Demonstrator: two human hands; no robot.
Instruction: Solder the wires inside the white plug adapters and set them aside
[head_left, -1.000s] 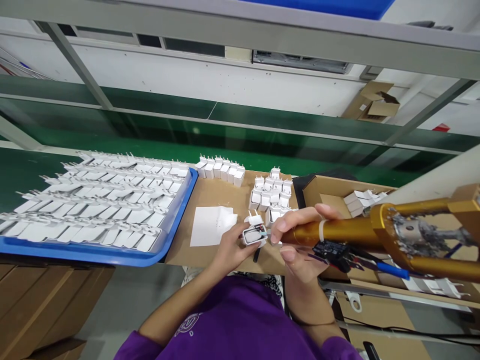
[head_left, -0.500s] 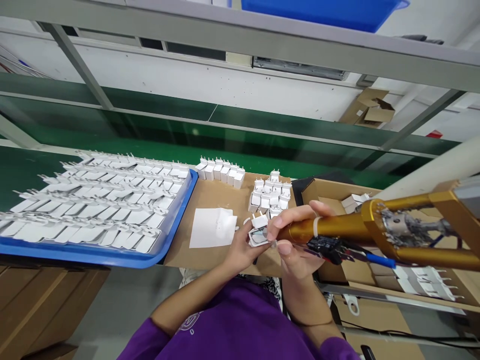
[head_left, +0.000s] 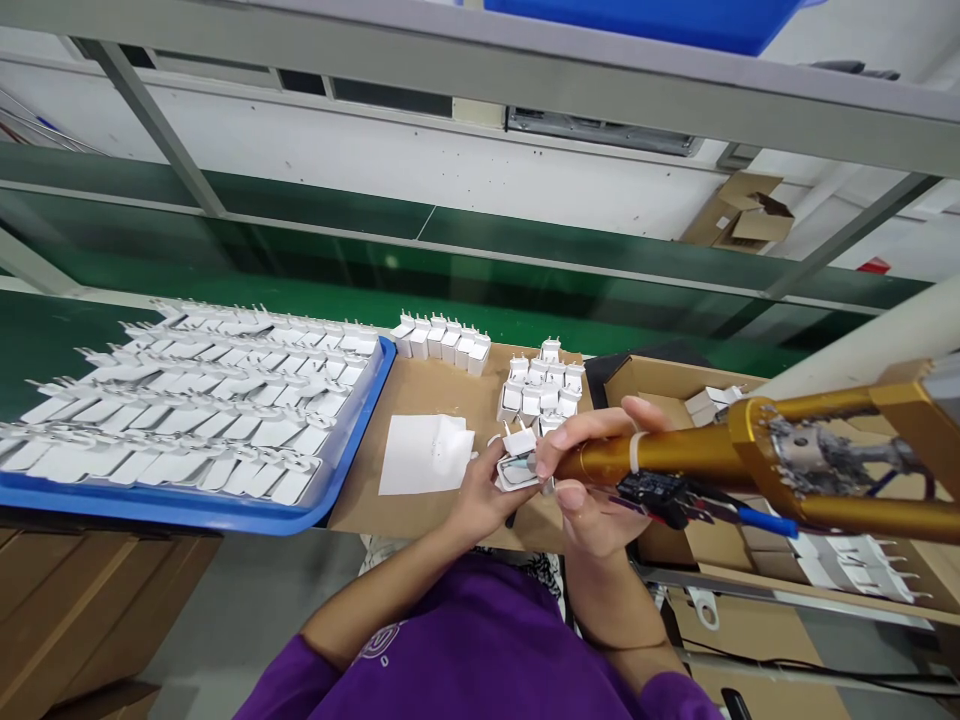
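Note:
My left hand (head_left: 484, 495) is closed around a white plug adapter housing (head_left: 517, 470), whose open side faces up and shows a bluish-grey inside. In my right hand (head_left: 600, 490) is a gold-coloured cylindrical power tool (head_left: 679, 455), with a black switch (head_left: 652, 495) and a blue-sleeved wire along its underside. The tool's tip points left at the housing; my right fingertips hide where they meet. Just behind my hands stands a group of white plug adapters (head_left: 541, 388), pins up. A white paper sheet (head_left: 426, 455) lies left of my left hand.
At left, a blue tray (head_left: 349, 465) holds many white adapters in rows. A short row of adapters (head_left: 442, 342) stands at the back of the brown cardboard (head_left: 360, 500). On the right, a cardboard box (head_left: 652, 375) contains more adapters. A shelf beam (head_left: 420, 50) crosses overhead.
Almost nothing differs. The gold tool has shifted very slightly right, while both hands keep their holds on the housing and the tool.

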